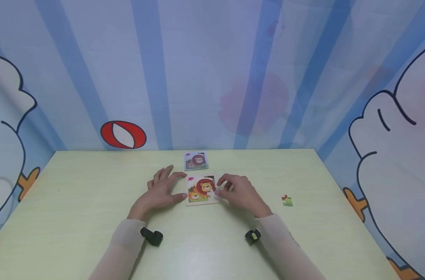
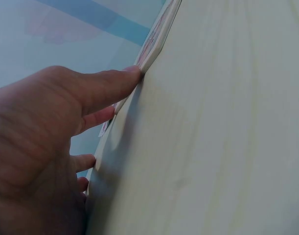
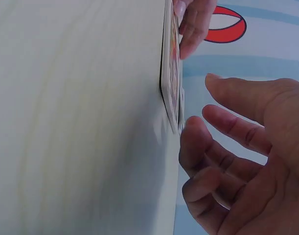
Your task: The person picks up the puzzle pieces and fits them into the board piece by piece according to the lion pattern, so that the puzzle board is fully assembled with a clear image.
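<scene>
A square lion jigsaw puzzle (image 1: 201, 186) in a pale frame lies on the table between the hands. Its lower right part, beside the right thumb, looks bare and white. My left hand (image 1: 161, 192) touches the frame's left side, thumb low and forefinger near the top corner, both fairly straight; the left wrist view shows its thumb (image 2: 112, 85) against the edge. Over the puzzle's right edge hovers my right hand (image 1: 242, 192), fingers bent. In the right wrist view, nothing shows between its thumb and fingers (image 3: 195, 142). A loose green and red puzzle piece (image 1: 287, 200) lies farther right.
Behind the puzzle lies a small lion picture card (image 1: 196, 161), close to the table's far edge. The pale wooden table (image 1: 76, 202) runs back to a striped blue cloth backdrop (image 1: 205, 77). Both wrists wear small black cameras.
</scene>
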{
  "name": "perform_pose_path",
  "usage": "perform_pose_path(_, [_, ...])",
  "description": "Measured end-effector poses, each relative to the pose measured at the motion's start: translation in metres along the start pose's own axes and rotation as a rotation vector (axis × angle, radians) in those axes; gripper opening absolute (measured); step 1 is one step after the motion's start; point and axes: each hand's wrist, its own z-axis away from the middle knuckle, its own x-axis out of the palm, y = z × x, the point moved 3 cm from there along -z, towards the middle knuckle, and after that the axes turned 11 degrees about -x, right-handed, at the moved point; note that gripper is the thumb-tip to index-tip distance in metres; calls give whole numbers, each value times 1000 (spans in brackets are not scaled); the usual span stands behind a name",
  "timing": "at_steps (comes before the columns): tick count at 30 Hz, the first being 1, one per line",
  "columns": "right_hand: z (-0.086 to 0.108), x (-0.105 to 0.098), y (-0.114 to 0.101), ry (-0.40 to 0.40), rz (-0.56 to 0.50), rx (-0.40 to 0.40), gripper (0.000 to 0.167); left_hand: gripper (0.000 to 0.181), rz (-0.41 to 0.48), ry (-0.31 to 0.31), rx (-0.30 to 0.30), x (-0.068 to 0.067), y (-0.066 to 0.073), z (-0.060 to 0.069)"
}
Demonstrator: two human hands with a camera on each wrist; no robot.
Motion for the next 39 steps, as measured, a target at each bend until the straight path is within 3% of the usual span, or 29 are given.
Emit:
perform_pose_path(8, [21,-23,22,10,1,4,26,68,19,17,32,2,-1,0])
perform_pose_path(17, [41,-44,44,21,-19,29,29,67,24,7,26,0,-1,0])
perform_pose_path(25, [56,-60,65,-14,-71,11,30,68,20,10,29,1,-1,0])
perform_pose_path(39, [80,-86,90,-2,-21,66,34,67,29,14,21,5,-6,-5])
